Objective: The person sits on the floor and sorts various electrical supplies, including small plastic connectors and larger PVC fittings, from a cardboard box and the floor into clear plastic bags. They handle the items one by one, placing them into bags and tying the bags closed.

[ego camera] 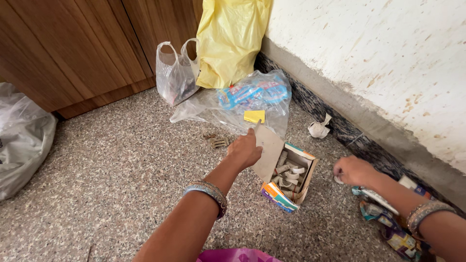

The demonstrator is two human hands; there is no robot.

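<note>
Pink cloth shows lowest, and past it the left hand pinches the flap of the small cardboard box on the floor, keeping it open, while the right hand curls shut nearby, holding something tiny I cannot tell.

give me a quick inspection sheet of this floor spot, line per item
surface: speckled stone floor, gritty, meeting a stained white wall.
job's things: open cardboard box filled with pale short tube pieces; its flap is up.
clutter: clear plastic bag with blue packets, yellow plastic bag, small clear carrier bag, grey bag, crumpled white paper, printed wrappers.
grippers: left hand on the box flap; right hand closed around something small, cannot tell what.
cables: nothing seen.
surroundings: brown wooden cabinet doors, dark skirting.
</note>
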